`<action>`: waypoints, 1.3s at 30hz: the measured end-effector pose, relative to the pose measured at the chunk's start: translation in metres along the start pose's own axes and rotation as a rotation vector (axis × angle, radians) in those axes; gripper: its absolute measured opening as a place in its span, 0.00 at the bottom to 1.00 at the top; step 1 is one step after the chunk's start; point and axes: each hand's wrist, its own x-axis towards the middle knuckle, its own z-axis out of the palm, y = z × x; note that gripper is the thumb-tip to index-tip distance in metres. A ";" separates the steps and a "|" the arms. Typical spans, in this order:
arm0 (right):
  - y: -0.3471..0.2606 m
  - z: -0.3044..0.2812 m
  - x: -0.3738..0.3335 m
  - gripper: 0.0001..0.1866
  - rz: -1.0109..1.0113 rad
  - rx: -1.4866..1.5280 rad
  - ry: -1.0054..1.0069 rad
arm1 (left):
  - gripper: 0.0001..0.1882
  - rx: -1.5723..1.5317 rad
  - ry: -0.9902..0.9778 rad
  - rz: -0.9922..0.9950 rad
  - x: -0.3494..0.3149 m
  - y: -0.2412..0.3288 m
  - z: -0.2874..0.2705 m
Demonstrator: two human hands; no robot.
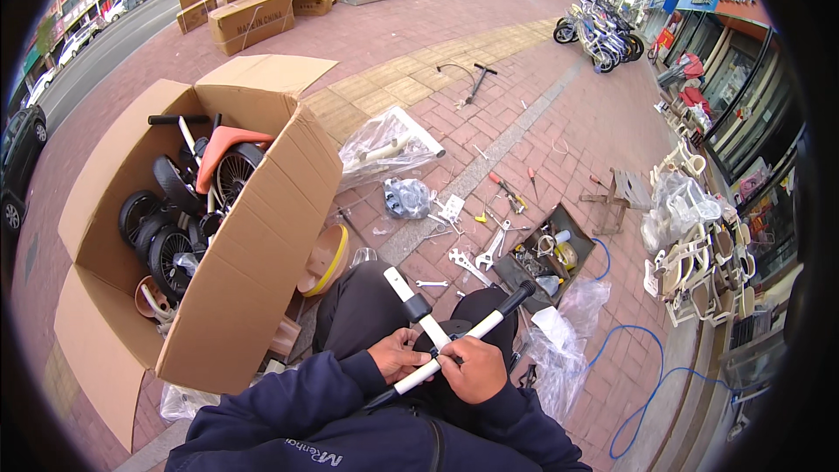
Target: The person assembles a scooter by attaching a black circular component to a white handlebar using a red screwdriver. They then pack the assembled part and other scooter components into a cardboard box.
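Handlebar (483,326) is being held above the lap (357,308), crossed by a white stem (404,290)! On the bar, the fingers of the right hand (474,370) are clamped; at the crossing, those of the left hand (398,356) are bunched, their grip too hidden to tell. Beyond, wrenches (470,267) are scattered beside an open toolbox (580,259).
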 end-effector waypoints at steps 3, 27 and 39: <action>0.000 -0.002 -0.001 0.04 0.026 -0.002 -0.005 | 0.29 0.060 0.061 0.031 0.001 0.000 0.008; 0.020 -0.011 -0.032 0.06 0.014 0.133 0.064 | 0.37 0.472 -0.123 0.137 0.010 0.012 0.015; 0.018 -0.012 -0.035 0.06 0.044 0.090 0.031 | 0.31 0.271 -0.145 0.042 0.003 0.012 0.019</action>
